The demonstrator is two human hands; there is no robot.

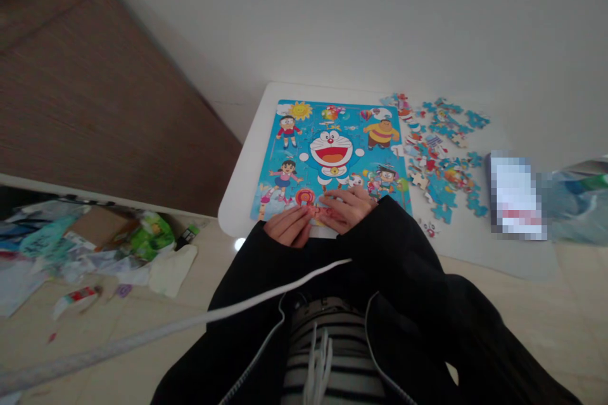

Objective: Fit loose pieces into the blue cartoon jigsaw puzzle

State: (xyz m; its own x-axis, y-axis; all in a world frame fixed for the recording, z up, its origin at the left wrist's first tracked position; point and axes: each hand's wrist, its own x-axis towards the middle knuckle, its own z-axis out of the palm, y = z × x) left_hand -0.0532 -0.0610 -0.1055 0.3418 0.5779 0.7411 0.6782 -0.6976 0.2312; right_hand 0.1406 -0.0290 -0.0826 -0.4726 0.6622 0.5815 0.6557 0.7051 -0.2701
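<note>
A blue cartoon jigsaw puzzle (pixel 332 147) lies mostly assembled on a small white table, a large cat figure at its middle. At its bottom edge my left hand (pixel 289 226) rests with fingers pressed together, tips touching a reddish area. What it may pinch is hidden under the fingers. Just right of it, my right hand (pixel 349 205) spreads its fingers over the puzzle's lower middle, fingertips pointing left. Both hands are close together, a red patch showing between them. Several loose puzzle pieces (pixel 441 186) are heaped to the right of the puzzle.
Right of the loose pieces is a blurred-out phone-like object (pixel 517 196) on the white table (pixel 240 186). Beyond it is a clear plastic item (pixel 579 202). A brown cabinet (pixel 114 88) stands left; bags and litter (pixel 99 240) cover the floor below. A pale cord (pixel 190 323) crosses in front.
</note>
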